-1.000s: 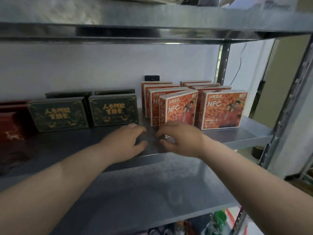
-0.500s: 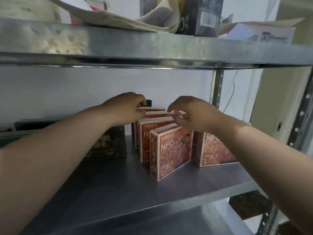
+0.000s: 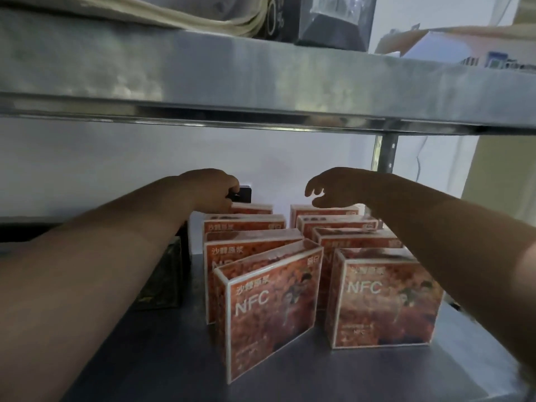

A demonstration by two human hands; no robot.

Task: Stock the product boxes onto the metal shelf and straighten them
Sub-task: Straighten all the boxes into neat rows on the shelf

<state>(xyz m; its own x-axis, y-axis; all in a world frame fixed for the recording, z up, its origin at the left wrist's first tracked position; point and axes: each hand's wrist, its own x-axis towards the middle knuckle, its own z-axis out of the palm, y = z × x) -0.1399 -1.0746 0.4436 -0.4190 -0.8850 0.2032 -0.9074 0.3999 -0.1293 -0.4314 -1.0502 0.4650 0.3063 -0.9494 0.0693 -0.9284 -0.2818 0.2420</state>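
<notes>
The metal shelf (image 3: 377, 372) carries the product boxes (image 3: 383, 297) in two rows running back to the wall. The front left box (image 3: 269, 309) is as skewed as half a second ago. Since then my hands have parted. The right hand (image 3: 339, 188) hovers loosely curled and empty over the rear right box. The left hand (image 3: 208, 190) curls at a small black object (image 3: 243, 194); I cannot tell whether it grips. I judge the straightening unfinished.
</notes>
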